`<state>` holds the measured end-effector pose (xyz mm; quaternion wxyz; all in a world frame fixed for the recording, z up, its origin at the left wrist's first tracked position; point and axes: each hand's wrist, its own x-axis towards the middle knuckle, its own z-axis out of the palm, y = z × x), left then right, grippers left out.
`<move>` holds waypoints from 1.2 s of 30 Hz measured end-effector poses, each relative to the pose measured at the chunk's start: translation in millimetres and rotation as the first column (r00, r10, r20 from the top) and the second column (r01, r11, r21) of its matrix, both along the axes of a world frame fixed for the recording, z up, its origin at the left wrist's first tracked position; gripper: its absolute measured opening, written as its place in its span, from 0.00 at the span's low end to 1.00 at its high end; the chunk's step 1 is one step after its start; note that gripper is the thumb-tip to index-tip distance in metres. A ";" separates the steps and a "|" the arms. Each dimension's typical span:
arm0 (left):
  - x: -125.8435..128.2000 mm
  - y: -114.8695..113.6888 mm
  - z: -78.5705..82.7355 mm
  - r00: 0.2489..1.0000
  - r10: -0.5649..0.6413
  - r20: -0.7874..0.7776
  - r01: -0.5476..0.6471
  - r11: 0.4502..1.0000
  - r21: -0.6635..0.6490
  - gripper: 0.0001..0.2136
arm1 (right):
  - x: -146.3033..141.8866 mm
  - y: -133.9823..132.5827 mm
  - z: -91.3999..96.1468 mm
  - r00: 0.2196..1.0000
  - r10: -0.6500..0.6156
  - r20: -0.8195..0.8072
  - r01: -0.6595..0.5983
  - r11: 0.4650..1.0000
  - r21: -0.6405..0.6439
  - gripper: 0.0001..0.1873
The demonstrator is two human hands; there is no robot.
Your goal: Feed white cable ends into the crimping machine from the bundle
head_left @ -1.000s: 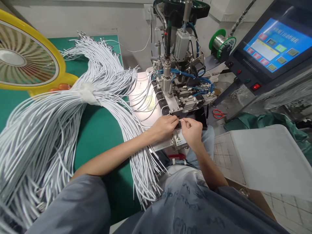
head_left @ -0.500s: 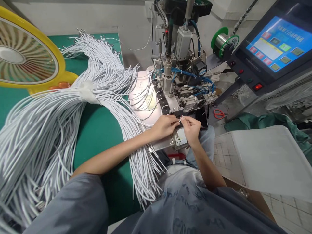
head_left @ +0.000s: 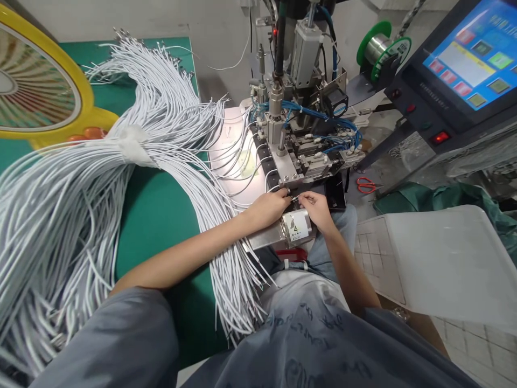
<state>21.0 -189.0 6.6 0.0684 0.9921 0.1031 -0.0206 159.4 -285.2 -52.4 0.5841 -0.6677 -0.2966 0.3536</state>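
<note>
At the front edge of the wire machine (head_left: 277,124), both of my hands work close together. My left hand (head_left: 270,207) is closed with its fingertips by the black fixture; it grips a white cable (head_left: 294,198) whose short end shows between the hands. My right hand (head_left: 317,207) pinches at the tip of that end from the right; the fine wires there are too small to make out. Several white cables (head_left: 238,172) run from the left into the machine's row of slots. A large tied bundle of white cables (head_left: 173,172) lies left of my left arm.
A green-topped table (head_left: 161,215) carries the bundle, with a yellow fan (head_left: 86,102) at its left. Right of the machine are a solder wire spool (head_left: 379,48), a touchscreen (head_left: 468,59), red-handled scissors (head_left: 365,185) and a pale tray (head_left: 452,258).
My hands have drawn slightly apart, the left one shifting left, so a cable end shows between them. The view has shifted a little. The bundle lies as before.
</note>
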 end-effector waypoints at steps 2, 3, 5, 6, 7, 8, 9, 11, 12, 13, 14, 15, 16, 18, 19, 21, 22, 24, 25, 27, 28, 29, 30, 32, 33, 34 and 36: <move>-0.6 1.0 -0.2 1.000 -0.023 0.015 0.023 1.000 -0.011 0.13 | 0.7 1.3 0.2 1.000 0.017 -0.006 -0.017 1.000 -0.008 0.10; -1.0 1.4 -0.5 0.999 -0.032 0.023 0.032 0.999 -0.010 0.14 | 1.4 1.6 0.5 1.000 0.025 -0.006 -0.025 1.000 -0.011 0.10; -1.7 1.9 -1.5 0.999 -0.046 0.029 0.046 0.999 0.007 0.16 | 3.1 2.0 1.5 0.999 0.039 -0.008 -0.039 0.999 -0.015 0.10; -2.0 2.1 -2.0 0.998 -0.054 0.027 0.053 0.998 0.020 0.16 | 4.0 2.1 2.2 0.999 0.045 -0.010 -0.045 0.999 -0.018 0.09; -2.3 2.3 -2.7 0.998 -0.058 0.025 0.057 0.998 0.033 0.17 | 4.7 2.3 2.7 0.999 0.052 -0.014 -0.053 0.998 -0.023 0.10; -2.4 2.5 -3.4 0.998 -0.065 0.026 0.064 0.997 0.046 0.17 | 5.4 2.5 3.2 0.998 0.063 -0.021 -0.063 0.998 -0.031 0.10; -2.6 2.7 -4.0 0.997 -0.071 0.027 0.070 0.996 0.057 0.16 | 5.9 2.7 3.6 0.996 0.077 -0.033 -0.079 0.996 -0.042 0.10; -2.7 3.1 -5.0 0.996 -0.088 0.029 0.086 0.993 0.078 0.16 | 6.6 2.8 4.0 0.992 0.107 -0.071 -0.112 0.991 -0.073 0.11; -2.8 3.2 -5.2 0.995 -0.095 0.028 0.092 0.992 0.088 0.16 | 6.7 2.8 4.0 0.989 0.116 -0.092 -0.124 0.988 -0.086 0.12; -2.9 3.3 -5.2 0.995 -0.100 0.026 0.097 0.990 0.098 0.16 | 6.7 2.7 4.0 0.987 0.120 -0.108 -0.130 0.987 -0.095 0.12; -2.9 3.4 -4.9 0.994 -0.104 0.022 0.101 0.989 0.107 0.16 | 6.6 2.6 3.9 0.986 0.117 -0.116 -0.129 0.987 -0.098 0.12; -2.9 3.3 -4.4 0.994 -0.106 0.018 0.103 0.988 0.115 0.16 | 6.4 2.6 4.0 0.987 0.112 -0.118 -0.124 0.987 -0.098 0.13; -2.7 3.2 -3.6 0.994 -0.108 0.013 0.106 0.987 0.122 0.15 | 6.2 2.6 4.1 0.988 0.108 -0.114 -0.119 0.988 -0.095 0.13; -2.4 2.7 -1.6 0.993 -0.117 0.002 0.116 0.985 0.131 0.15 | 5.9 3.0 4.6 0.990 0.094 -0.108 -0.104 0.991 -0.088 0.12; -2.2 2.2 -0.6 0.992 -0.125 -0.005 0.124 0.983 0.132 0.14 | 5.8 3.5 4.9 0.991 0.084 -0.108 -0.093 0.992 -0.082 0.12; -1.9 1.0 1.1 0.990 -0.139 -0.018 0.140 0.981 0.136 0.14 | 5.9 4.6 5.4 0.992 0.063 -0.105 -0.071 0.995 -0.069 0.12; -1.9 0.3 1.6 0.990 -0.143 -0.023 0.144 0.980 0.138 0.13 | 6.0 5.3 5.5 0.993 0.056 -0.105 -0.063 0.996 -0.065 0.12; -2.2 -0.9 1.4 0.990 -0.140 -0.020 0.142 0.978 0.152 0.12 | 6.5 6.2 5.6 0.991 0.068 -0.117 -0.077 0.994 -0.071 0.11; -2.5 -1.3 0.9 0.991 -0.135 -0.014 0.135 0.978 0.161 0.12 | 6.7 6.4 5.5 0.988 0.085 -0.127 -0.096 0.992 -0.079 0.11; -2.9 -1.3 0.1 0.993 -0.121 0.008 0.118 0.978 0.174 0.13 | 6.8 6.3 5.6 0.981 0.129 -0.145 -0.142 0.986 -0.090 0.12; -3.1 -0.8 0.2 0.993 -0.117 0.018 0.112 0.978 0.173 0.14 | 6.6 6.2 5.7 0.977 0.149 -0.149 -0.163 0.982 -0.090 0.13; -3.3 -0.1 0.9 0.993 -0.114 0.024 0.109 0.980 0.168 0.14 | 6.3 6.2 5.7 0.976 0.171 -0.138 -0.184 0.979 -0.086 0.14; -3.5 0.8 2.4 0.993 -0.113 0.022 0.108 0.982 0.158 0.14 | 6.0 6.3 5.5 0.975 0.191 -0.115 -0.201 0.976 -0.079 0.15; -4.4 2.3 7.1 0.994 -0.113 -0.001 0.112 0.984 0.140 0.12 | 5.8 7.7 4.4 0.973 0.223 -0.053 -0.227 0.972 -0.067 0.15; -5.2 2.7 10.0 0.995 -0.103 -0.018 0.105 0.985 0.137 0.11 | 6.1 8.8 3.5 0.972 0.233 -0.020 -0.234 0.970 -0.065 0.15; -6.1 3.0 12.8 0.996 -0.086 -0.033 0.090 0.986 0.137 0.10 | 6.8 9.8 2.4 0.972 0.234 0.009 -0.233 0.970 -0.065 0.15; -8.3 2.8 17.2 0.998 -0.046 -0.050 0.053 0.988 0.143 0.10 | 8.8 10.6 0.6 0.978 0.204 0.048 -0.201 0.977 -0.069 0.13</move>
